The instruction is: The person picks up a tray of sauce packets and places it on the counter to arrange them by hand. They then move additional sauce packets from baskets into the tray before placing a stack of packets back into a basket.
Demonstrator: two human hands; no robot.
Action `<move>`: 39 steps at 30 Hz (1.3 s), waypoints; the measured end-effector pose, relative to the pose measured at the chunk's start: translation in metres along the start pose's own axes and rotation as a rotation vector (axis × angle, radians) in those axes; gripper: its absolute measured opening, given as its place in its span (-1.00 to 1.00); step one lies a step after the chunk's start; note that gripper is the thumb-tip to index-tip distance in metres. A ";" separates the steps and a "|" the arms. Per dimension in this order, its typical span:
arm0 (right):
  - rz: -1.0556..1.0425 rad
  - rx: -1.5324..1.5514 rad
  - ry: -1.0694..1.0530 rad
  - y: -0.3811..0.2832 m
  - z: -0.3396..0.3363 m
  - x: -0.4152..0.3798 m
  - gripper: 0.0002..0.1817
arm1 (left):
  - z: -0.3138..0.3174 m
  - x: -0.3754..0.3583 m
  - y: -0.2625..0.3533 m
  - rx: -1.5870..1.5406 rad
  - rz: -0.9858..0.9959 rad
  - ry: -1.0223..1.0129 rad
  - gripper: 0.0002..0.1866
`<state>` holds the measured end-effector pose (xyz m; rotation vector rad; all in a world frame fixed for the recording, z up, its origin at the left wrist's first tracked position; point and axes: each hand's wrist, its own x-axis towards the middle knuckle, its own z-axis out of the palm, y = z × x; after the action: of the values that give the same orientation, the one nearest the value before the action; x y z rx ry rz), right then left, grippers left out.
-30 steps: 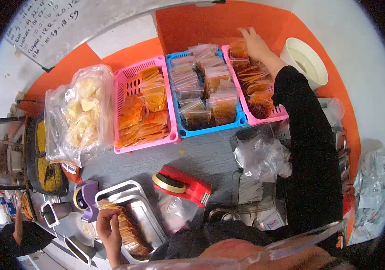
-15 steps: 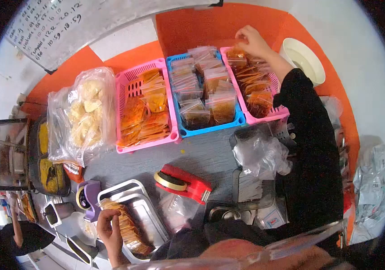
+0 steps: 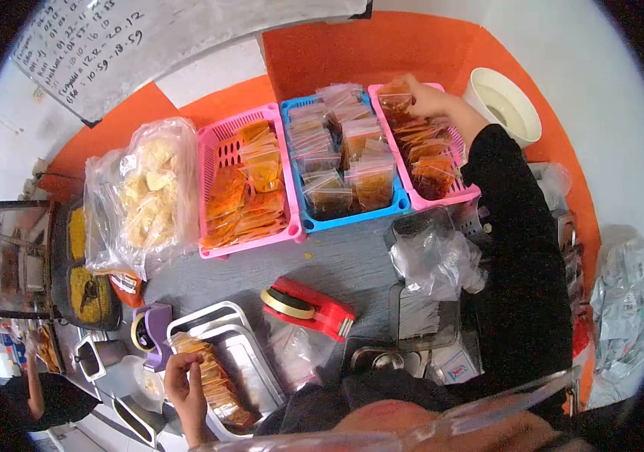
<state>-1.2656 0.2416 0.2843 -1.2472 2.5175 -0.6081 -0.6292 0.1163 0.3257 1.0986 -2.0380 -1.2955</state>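
Note:
My right hand [image 3: 429,99] is at the far end of the right pink basket [image 3: 466,193]. Its fingers are closed on the top of a sachet of brown-orange sauce [image 3: 395,101], above several more sachets in that basket. Down at the front, my left hand [image 3: 186,392] is curled with thumb and fingers together. It is beside a metal tray [image 3: 267,369] holding a row of flat orange-brown packets [image 3: 220,383]. Whatever is between its fingertips, if anything, cannot be made out.
A blue basket [image 3: 357,216] and another pink basket [image 3: 252,242] hold more sachets. Left of them lies a clear bag of pale food [image 3: 149,192]. A red tape dispenser [image 3: 318,307], a purple tape dispenser [image 3: 158,343], plastic bags [image 3: 438,260] and a white bowl [image 3: 502,105] surround the work area.
My right hand has come down from above the right pink basket onto a sachet at its far end. My left hand has stayed by the tray.

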 end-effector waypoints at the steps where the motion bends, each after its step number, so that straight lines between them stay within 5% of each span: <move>1: -0.117 -0.151 0.129 0.002 -0.004 -0.001 -0.71 | 0.000 -0.001 0.000 -0.002 -0.003 0.004 -0.93; 3: -0.233 -0.304 0.252 0.004 -0.010 -0.002 -0.66 | 0.000 -0.001 -0.002 -0.009 -0.015 0.001 -0.93; 5: -0.206 -0.182 -0.173 -0.012 -0.027 -0.006 -0.60 | 0.002 -0.001 -0.004 -0.025 -0.023 -0.002 -0.93; 8: -0.253 -0.432 -0.368 -0.012 -0.003 -0.014 -0.55 | 0.006 0.002 -0.003 -0.037 -0.006 -0.015 -0.92; 9: -0.402 -0.443 -0.216 -0.005 0.008 -0.019 -0.66 | 0.007 0.003 -0.003 -0.021 0.007 -0.028 -0.92; 12: -0.143 -0.518 -0.111 -0.007 0.024 -0.017 -0.80 | 0.007 0.002 -0.003 0.004 0.008 -0.042 -0.92; 15: -0.252 -0.491 -0.136 -0.012 0.006 -0.020 -0.88 | 0.004 0.002 0.001 -0.005 -0.008 -0.035 -0.92; 28: -0.321 -0.183 0.019 -0.013 0.012 0.005 -0.60 | 0.001 -0.011 -0.004 -0.037 -0.034 0.029 -0.93; 32: -0.330 -0.213 -0.077 -0.033 -0.038 -0.017 -0.50 | 0.000 -0.012 0.000 0.011 -0.031 0.009 -0.93; 34: -0.022 -0.028 -0.600 -0.039 -0.053 -0.039 -0.45 | -0.001 -0.015 -0.001 -0.010 -0.044 0.022 -0.93; 35: -0.019 -0.032 -0.594 -0.026 -0.047 -0.044 -0.45 | -0.002 -0.015 -0.001 -0.015 -0.039 0.020 -0.93; 37: -0.405 -0.387 -0.380 0.008 -0.025 -0.048 -0.58 | -0.003 -0.016 0.000 0.021 -0.013 0.012 -0.93; 39: -0.339 -0.472 -0.355 -0.001 -0.012 -0.050 -0.64 | 0.001 -0.016 0.000 -0.003 -0.022 0.010 -0.93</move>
<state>-1.2396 0.2842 0.2981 -1.7806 2.2276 0.1619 -0.6209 0.1297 0.3257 1.1269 -2.0210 -1.3010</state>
